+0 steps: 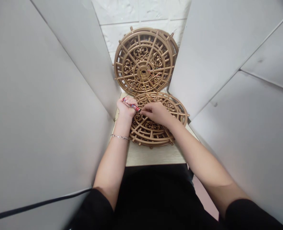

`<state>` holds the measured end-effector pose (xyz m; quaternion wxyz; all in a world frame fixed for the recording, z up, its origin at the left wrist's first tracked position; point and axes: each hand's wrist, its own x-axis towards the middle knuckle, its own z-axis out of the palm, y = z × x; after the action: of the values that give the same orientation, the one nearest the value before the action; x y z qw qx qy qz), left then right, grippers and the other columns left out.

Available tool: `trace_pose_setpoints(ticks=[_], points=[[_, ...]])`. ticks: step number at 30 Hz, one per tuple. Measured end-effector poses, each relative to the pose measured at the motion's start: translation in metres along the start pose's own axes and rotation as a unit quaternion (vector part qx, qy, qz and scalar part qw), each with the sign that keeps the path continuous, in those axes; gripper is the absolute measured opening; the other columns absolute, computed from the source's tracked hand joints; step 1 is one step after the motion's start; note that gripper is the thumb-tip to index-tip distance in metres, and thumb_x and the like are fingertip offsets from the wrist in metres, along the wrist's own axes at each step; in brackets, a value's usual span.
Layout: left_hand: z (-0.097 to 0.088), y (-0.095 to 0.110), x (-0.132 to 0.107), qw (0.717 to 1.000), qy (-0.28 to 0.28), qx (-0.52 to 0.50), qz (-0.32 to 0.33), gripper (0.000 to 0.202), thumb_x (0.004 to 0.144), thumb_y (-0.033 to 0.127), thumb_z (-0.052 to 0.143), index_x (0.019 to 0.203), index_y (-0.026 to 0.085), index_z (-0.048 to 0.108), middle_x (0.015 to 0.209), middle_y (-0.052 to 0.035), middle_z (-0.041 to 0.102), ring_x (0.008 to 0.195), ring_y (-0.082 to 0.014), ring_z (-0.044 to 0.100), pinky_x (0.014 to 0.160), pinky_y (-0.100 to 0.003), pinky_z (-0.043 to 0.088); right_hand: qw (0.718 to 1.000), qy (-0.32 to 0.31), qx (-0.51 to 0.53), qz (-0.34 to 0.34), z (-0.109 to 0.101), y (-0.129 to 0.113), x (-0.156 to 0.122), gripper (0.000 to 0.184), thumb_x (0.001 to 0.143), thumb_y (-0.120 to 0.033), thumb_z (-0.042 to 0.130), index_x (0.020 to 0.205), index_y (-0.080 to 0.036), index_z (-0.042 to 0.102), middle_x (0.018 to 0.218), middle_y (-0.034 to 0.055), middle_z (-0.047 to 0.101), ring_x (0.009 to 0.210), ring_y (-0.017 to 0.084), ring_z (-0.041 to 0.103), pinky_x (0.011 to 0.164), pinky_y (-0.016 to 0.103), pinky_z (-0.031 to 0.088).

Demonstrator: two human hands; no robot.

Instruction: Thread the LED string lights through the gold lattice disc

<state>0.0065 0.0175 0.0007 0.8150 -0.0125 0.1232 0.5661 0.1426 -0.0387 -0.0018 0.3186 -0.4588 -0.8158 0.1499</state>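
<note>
I have the left hand (126,108) closed around a red tube (133,106) near the frame's centre, over the lower gold disc's (153,138) upper-left rim; its long axis slants down-right to my right hand (155,112), fingertips pinched on the dark end.

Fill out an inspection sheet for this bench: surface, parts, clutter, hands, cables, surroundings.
Surface: pale wood-look board under the front discs.
Parts: front gold openwork discs, overlapping; rear gold openwork discs behind them, also overlapping; slim red tube-like item above the front discs.
Clutter: thin yellow strand across the rear discs; material unclear.
Hands: left hand closed around the red item; right hand with fingertips at its dark end, grip unclear.
Cables: black cable, lower left.
Surroundings: pale panels on both sides; white grooved surface behind the rear discs.
</note>
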Motion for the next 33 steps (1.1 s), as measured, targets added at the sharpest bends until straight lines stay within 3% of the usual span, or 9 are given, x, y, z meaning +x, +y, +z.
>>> trace_pose_setpoints(ticks=[12, 28, 33], points=[[0.0001, -0.0007, 0.0001, 1.000, 0.002, 0.009, 0.013, 0.027, 0.077, 0.020, 0.033, 0.052, 0.019, 0.021, 0.035, 0.0051, 0.029, 0.029, -0.0019, 0.029, 0.031, -0.010, 0.026, 0.999, 0.015, -0.026, 0.022, 0.0002, -0.0005, -0.0005, 0.018, 0.077, -0.030, 0.053, 0.072, -0.018, 0.066, 0.060, -0.0011, 0.057, 0.057, 0.009, 0.045, 0.062, 0.023, 0.033], [0.0002, -0.0004, 0.0002, 1.000, 0.002, 0.011, 0.017, 0.026, 0.076, 0.023, 0.033, 0.054, 0.019, 0.021, 0.035, 0.0056, 0.029, 0.028, -0.0028, 0.029, 0.031, -0.011, 0.025, 0.998, 0.048, -0.042, 0.025, 0.0004, 0.0004, -0.0014, 0.019, 0.080, -0.031, 0.049, 0.075, -0.019, 0.063, 0.063, -0.0010, 0.057, 0.056, 0.009, 0.044, 0.059, 0.023, 0.030], [0.0012, -0.0003, -0.0002, 1.000, 0.003, 0.007, 0.018, 0.025, 0.076, 0.022, 0.032, 0.054, 0.019, 0.021, 0.035, 0.0058, 0.029, 0.029, -0.0026, 0.029, 0.031, -0.010, 0.025, 0.997, 0.071, -0.030, 0.014, -0.0036, -0.0051, -0.0021, 0.025, 0.083, -0.031, 0.041, 0.069, -0.017, 0.056, 0.061, -0.0010, 0.053, 0.056, 0.009, 0.042, 0.058, 0.023, 0.029]])
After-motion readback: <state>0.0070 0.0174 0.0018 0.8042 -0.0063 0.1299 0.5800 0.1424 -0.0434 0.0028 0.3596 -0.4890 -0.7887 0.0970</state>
